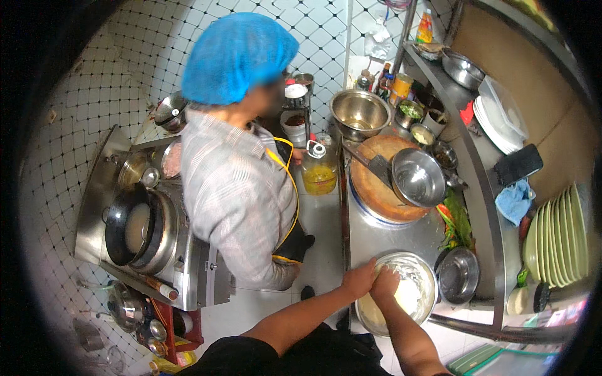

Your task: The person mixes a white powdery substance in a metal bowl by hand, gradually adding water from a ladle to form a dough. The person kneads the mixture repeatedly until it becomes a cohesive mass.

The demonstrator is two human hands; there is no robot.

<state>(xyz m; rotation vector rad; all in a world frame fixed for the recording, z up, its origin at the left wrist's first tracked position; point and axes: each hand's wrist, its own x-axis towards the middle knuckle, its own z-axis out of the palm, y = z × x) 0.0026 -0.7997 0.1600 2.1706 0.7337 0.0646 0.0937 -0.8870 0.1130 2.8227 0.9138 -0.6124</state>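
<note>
A round stainless steel bowl (431,286) stands at the near edge of the steel counter. Soft white dough or batter (408,293) lies in it and is smeared up its inner wall. My left hand (361,279) grips the bowl's rim on its upper left side. Inside the bowl, my right hand (386,285) is bent down with white paste on its fingers; the fingertips are partly hidden, so their grip cannot be told. The two hands are close together. Just right of the bowl sits an empty-looking metal basin (458,275).
A co-worker in a blue hair cover (237,58) stands left, beside a wok (127,230). Farther along the counter are a round wooden chopping board (371,150), a cleaver (380,169), a metal bowl (418,176) and peppers (449,221). Green plates (555,239) stand on the right shelf.
</note>
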